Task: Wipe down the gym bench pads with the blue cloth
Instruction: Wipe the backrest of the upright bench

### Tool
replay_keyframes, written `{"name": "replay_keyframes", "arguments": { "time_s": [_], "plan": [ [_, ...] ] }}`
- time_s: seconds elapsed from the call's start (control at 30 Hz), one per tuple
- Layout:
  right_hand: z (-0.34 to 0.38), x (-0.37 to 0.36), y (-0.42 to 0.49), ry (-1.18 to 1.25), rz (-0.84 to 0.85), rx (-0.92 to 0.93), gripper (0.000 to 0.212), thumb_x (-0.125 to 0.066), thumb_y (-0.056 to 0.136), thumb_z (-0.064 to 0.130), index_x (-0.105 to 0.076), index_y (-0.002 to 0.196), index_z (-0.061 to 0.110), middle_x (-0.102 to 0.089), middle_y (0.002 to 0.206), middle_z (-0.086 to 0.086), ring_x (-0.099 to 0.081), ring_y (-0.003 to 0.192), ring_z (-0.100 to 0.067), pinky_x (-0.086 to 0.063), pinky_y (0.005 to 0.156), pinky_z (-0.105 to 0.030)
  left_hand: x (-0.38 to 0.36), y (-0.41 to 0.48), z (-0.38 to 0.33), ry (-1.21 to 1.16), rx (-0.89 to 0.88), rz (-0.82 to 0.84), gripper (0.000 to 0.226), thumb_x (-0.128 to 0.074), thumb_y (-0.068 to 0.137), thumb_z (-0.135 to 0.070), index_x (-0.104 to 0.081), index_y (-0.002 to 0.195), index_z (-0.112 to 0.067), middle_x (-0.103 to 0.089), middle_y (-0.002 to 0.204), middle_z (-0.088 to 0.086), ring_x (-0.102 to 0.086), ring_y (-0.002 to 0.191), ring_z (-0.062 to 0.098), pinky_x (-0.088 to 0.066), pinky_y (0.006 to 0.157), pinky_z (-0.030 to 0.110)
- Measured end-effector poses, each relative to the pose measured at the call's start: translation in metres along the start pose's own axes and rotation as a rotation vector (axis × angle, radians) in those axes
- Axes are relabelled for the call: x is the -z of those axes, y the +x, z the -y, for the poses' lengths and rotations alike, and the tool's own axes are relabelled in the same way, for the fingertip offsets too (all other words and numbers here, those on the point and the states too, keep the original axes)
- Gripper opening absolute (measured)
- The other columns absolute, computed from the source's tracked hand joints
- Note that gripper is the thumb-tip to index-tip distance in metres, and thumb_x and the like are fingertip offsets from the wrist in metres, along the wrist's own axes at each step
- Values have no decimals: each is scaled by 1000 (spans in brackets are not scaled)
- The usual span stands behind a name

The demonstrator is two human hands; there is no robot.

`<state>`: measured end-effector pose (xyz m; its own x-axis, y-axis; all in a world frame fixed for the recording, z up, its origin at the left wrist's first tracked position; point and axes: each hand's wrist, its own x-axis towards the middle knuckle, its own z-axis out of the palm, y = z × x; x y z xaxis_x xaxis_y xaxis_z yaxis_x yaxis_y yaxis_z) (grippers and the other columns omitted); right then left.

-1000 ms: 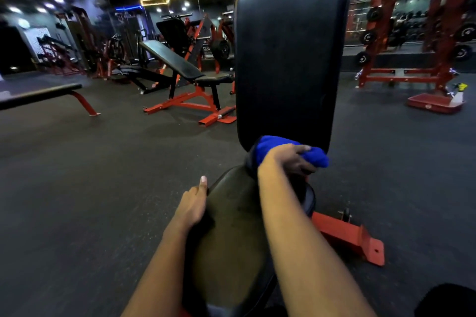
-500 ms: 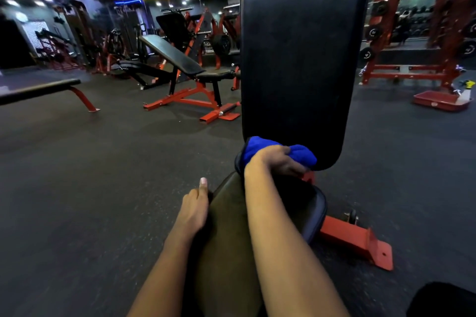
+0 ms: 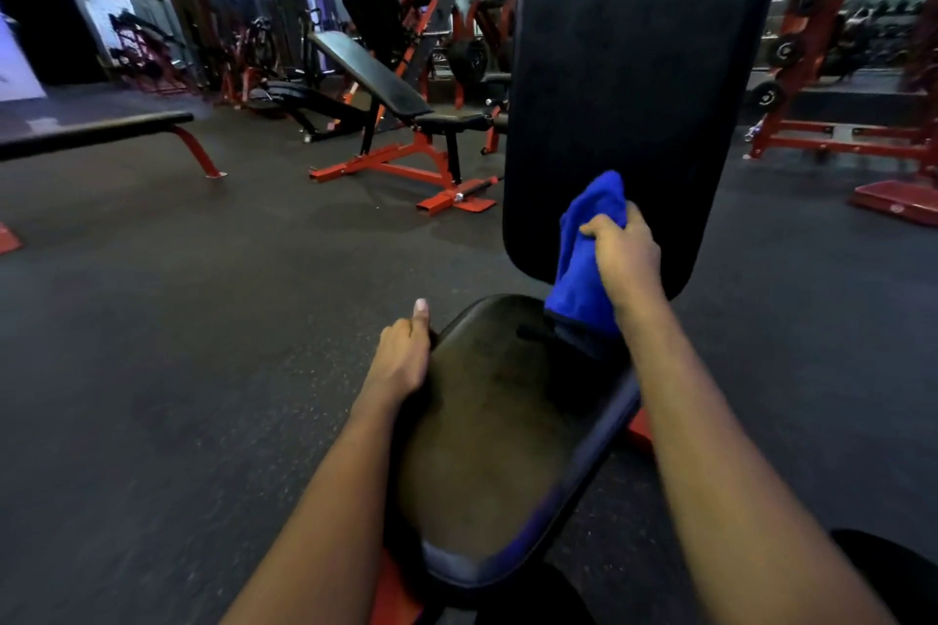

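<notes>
Lifting off the seam, your right hand [image 3: 627, 251] — gripping the dangling blue cloth [image 3: 583, 259] — now rides the lower back pad [image 3: 634, 66] at the seat pad's [image 3: 497, 421] one o'clock, so backrest wiping looks begun, while your left hand [image 3: 401, 360] grips its ten-o'clock edge.

The person's arms are bare along all that shows of them. The left forearm [image 3: 325, 502] and the right forearm [image 3: 710, 447] are slim and smooth, broad at the lower edge of the view and narrowing toward the wrists. Their outlines are a little blurred. The left hand [image 3: 401, 360] is bare too, and its thumbnail [image 3: 421, 306] is short and rounded and catches the light. The right hand [image 3: 627, 254] is also bare, with the knuckles forming a low ridge. At the lower right corner shows a rounded patch of plain black garment [image 3: 893, 574]. Which garment it is cannot be told.
</notes>
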<state>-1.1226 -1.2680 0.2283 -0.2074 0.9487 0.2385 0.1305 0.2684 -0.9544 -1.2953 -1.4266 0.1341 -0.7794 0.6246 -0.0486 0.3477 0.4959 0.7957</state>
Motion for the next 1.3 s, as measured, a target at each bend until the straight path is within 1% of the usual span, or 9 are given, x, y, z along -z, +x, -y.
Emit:
{"name": "replay_keyframes", "arguments": {
  "time_s": [0.1, 0.17, 0.23, 0.43, 0.63, 0.77, 0.9, 1.13, 1.3],
  "plan": [
    [-8, 1, 1, -431, 384, 107, 46, -57, 81, 46, -57, 126, 37, -61, 131, -11, -55, 119, -32, -43, 102, -41, 8, -2, 3, 88, 48, -43, 75, -16, 101, -59, -55, 128, -1, -47, 139, 25, -43, 130, 38, -34, 109, 47],
    [-29, -23, -13, -825, 663, 127, 60, -50, 90, 60, -32, 147, 52, -29, 161, -4, -28, 145, -34, -24, 116, -56, 16, -4, 8, 182, 95, 4, 74, -16, 101, -58, -50, 138, -3, -42, 146, 24, -38, 136, 39, -31, 112, 47],
    [-46, -52, -41, -1113, 792, 229, 66, -36, 92, 71, -13, 151, 54, 1, 167, 3, -2, 151, -37, -7, 114, -67, 22, -4, 17, 212, 134, 75, 74, -16, 102, -56, -47, 141, -2, -41, 149, 22, -35, 140, 37, -27, 116, 46],
    [-57, -33, -104, -1078, 830, 610, 68, -15, 88, 77, -20, 150, 51, -5, 166, 10, -9, 152, -26, -11, 116, -61, 19, -11, 30, 176, 155, 63, 69, -19, 105, -49, -40, 145, 4, -34, 153, 24, -30, 144, 33, -23, 116, 39],
    [-68, -28, -12, -1201, 657, 350, 62, -29, 96, 69, -24, 152, 44, -9, 166, 5, -19, 149, -30, -20, 118, -52, 18, -22, 26, 153, 121, 37, 71, -17, 104, -52, -32, 149, 1, -27, 157, 21, -26, 146, 31, -21, 116, 40],
    [-60, -72, -53, -1189, 718, 496, 59, -31, 96, 66, -26, 151, 46, -15, 165, 4, -18, 148, -36, -17, 118, -57, 18, -20, 27, 123, 155, 46, 75, -14, 103, -55, -34, 148, 1, -29, 156, 21, -27, 146, 30, -19, 118, 40],
    [-64, -16, -115, -980, 756, 773, 60, -28, 90, 68, -40, 144, 46, -35, 157, 11, -33, 143, -27, -27, 114, -51, 19, -18, 30, 113, 130, 51, 78, -11, 102, -57, -43, 144, 2, -37, 152, 22, -33, 143, 30, -22, 118, 40],
    [-90, 28, -37, -1126, 535, 426, 57, -34, 94, 66, -40, 145, 40, -29, 158, 13, -34, 139, -26, -31, 111, -46, 23, -28, 26, 109, 131, 66, 77, -11, 102, -58, -33, 150, -3, -28, 158, 18, -24, 147, 30, -16, 119, 41],
    [-66, -58, -51, -1135, 689, 536, 57, -34, 97, 62, -36, 148, 38, -29, 159, 7, -29, 143, -30, -27, 115, -50, 25, -27, 27, 8, 194, 70, 90, -7, 94, -69, -45, 145, -6, -36, 154, 18, -31, 144, 31, -20, 120, 46]
  ]
}}
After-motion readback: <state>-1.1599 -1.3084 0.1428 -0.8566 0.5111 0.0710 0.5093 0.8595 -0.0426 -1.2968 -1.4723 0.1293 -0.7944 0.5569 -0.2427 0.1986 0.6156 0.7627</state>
